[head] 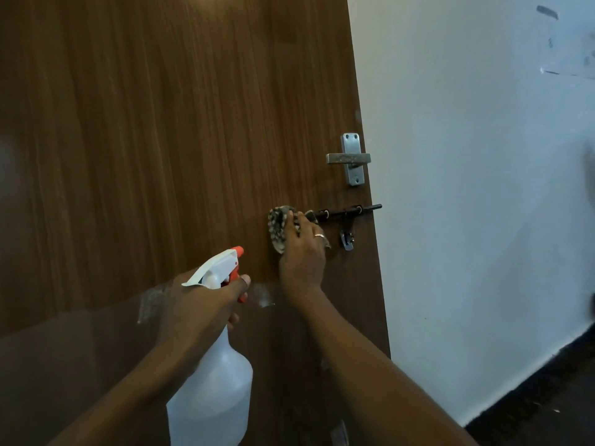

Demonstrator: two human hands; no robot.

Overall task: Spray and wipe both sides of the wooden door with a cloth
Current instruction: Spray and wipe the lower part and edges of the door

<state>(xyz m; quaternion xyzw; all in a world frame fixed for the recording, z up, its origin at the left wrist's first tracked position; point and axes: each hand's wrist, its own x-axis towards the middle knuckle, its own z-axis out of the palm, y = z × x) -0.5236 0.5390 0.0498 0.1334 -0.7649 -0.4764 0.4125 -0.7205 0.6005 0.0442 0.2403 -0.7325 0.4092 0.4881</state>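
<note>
While my left hand grips the spray bottle below-left of the sliding bolt, I record my right hand pressing the cloth flat-fingered against the wooden door just left of that bolt, the panel's bulk farther left.

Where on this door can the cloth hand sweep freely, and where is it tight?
Free: the broad door panel left of and above the right hand. Crowded: the strip by the door's right edge, where lever handle and sliding bolt sit, the cloth beside the bolt. Lower left, the left hand holds the spray bottle.
</note>
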